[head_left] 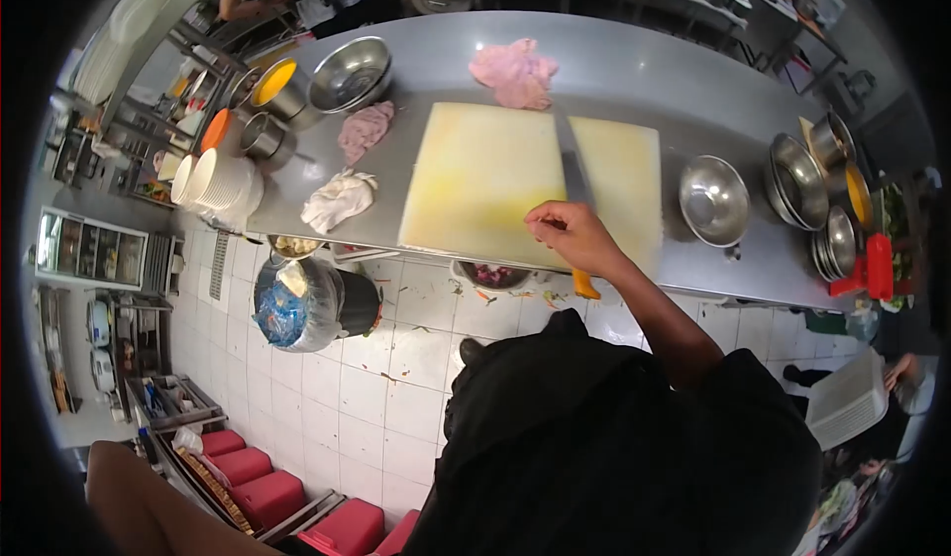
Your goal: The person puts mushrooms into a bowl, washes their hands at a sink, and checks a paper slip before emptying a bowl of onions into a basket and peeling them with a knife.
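Note:
My right hand [575, 234] is over the near part of the cutting boards, its fingers curled in and nothing visible in them. Beneath it runs a large knife: the blade [573, 165] lies along the seam between the left cutting board [485, 165] and the right cutting board [624, 175], and the yellow handle [584, 284] sticks out past the counter's front edge. Yellow stains mark the left board. At the lower left only part of my left arm shows; that hand is out of the frame.
Pink cloths [513, 73] and a white cloth [340, 200] lie on the steel counter [426, 51]. A metal bowl [713, 200] stands at right; stacked tubs [223, 182] stand at left. Below are a lined bin [317, 303] and scraps on the floor. Other people work nearby.

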Motion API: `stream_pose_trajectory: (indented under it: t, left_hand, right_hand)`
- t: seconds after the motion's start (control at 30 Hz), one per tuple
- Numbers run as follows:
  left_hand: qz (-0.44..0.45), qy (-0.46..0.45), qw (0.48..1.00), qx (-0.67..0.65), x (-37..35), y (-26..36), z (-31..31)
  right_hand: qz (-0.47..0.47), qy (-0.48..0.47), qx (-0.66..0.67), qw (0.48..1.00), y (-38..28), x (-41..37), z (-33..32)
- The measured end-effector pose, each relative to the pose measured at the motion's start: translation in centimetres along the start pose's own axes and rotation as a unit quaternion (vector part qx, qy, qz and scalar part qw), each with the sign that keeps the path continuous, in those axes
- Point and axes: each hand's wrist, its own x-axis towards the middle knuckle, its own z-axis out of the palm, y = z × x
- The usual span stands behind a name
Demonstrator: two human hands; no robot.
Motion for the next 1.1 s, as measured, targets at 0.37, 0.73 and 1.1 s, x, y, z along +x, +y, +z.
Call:
stream_pose_trajectory:
  t: [0.37,0.73,1.1]
  left_hand:
    - [-0.036,0.071,0.995,-0.064,-7.9,-11.6,-8.6]
    - [-0.058,0.197,0.955,-0.216,-15.8,-19.6,-14.2]
    - [-0.187,0.363,0.833,-0.373,-24.6,-22.3,-7.1]
  right_hand:
    - [-0.004,-0.022,-0.033,0.999,-3.8,2.3,13.9]
    - [0.044,-0.206,-0.066,0.975,-3.2,0.5,26.9]
    - [0.119,-0.211,-0.358,0.902,8.3,-6.0,24.2]
